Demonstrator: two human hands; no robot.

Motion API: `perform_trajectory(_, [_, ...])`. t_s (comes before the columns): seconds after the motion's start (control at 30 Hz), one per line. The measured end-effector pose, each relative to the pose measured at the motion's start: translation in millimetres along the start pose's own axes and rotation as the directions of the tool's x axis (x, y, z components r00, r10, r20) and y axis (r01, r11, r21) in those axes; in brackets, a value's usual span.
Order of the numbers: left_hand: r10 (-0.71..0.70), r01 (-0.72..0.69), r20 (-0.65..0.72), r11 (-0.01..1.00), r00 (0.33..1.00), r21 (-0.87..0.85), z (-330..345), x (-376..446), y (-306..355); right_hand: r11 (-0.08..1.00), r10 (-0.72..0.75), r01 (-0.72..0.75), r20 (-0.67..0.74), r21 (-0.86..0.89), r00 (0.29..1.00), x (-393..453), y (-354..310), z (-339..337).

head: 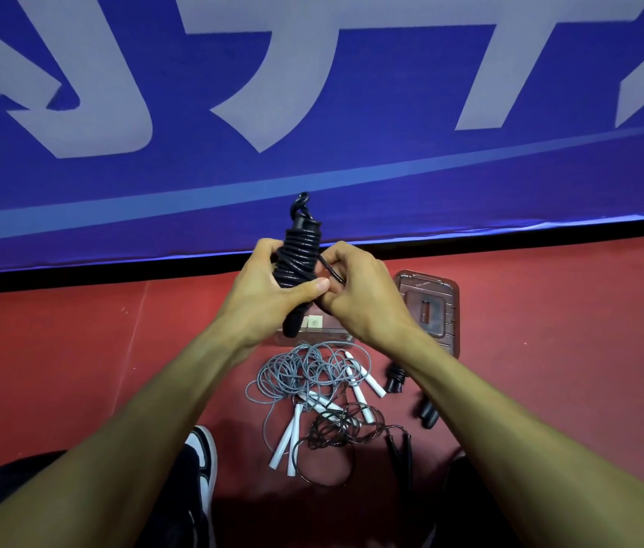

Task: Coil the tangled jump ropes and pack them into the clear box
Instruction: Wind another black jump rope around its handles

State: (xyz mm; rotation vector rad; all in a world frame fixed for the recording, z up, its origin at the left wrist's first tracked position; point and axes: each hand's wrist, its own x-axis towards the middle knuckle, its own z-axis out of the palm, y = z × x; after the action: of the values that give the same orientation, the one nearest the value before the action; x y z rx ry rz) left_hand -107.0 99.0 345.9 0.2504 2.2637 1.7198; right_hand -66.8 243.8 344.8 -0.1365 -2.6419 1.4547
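Much of the clear box (314,335) is hidden: only a strip of its near wall, with a small pale label, shows at centre frame between the two wrists, resting on the red floor (75,350). Its lid (429,310) lies flat just right of it, partly covered by the right forearm. Above the box, the left hand (263,288) curls round a black jump rope (296,259) already wound tightly about its handles — thumb pressed across the coils, the bundle upright, one handle end and a loop poking out on top. The right hand (356,288) pinches the loose tail of that same cord beside the bundle; its fingertips are folded inward and hard to make out.

Lower centre, a tangle of grey ropes with white handles (304,373) overlaps a thin black rope (336,433) whose handles lie toward the right. Two more black bundles (395,379) sit at the right forearm's edge, partly cut off by it. A black-and-white shoe (203,464) shows at lower left, and dark clothing fills the bottom corners.

A blue banner (312,92) with large pale letters closes off the upper half — open red floor stretches left and right of the pile.
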Motion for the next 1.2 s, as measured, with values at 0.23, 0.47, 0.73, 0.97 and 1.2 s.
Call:
perform_trajectory(0.23, [-0.048,0.075,0.183,0.987,0.982,-0.142,4,-1,7,0.987,0.109,-0.114,0.049,0.11,0.993,2,6,-1])
perform_trajectory(0.47, [0.113,-0.114,0.018,0.972,0.993,0.205,7,-4,0,0.953,0.171,-0.175,0.037,0.247,0.985,1,6,-3])
perform_trajectory(0.73, [0.06,-0.06,0.043,0.998,0.997,0.016,37,-1,-5,0.833,0.243,-0.275,0.13,0.481,0.961,-7,8,-17])
perform_trajectory(0.97, [-0.107,0.182,0.233,0.926,0.967,-0.329,75,3,-9,0.721,0.328,-0.366,0.175,0.588,0.928,-21,43,-39])
perform_trajectory(1.2, [-0.122,0.124,0.224,0.992,0.967,0.002,141,-2,-33,0.678,0.564,-0.482,0.027,0.556,0.825,-55,108,-67])
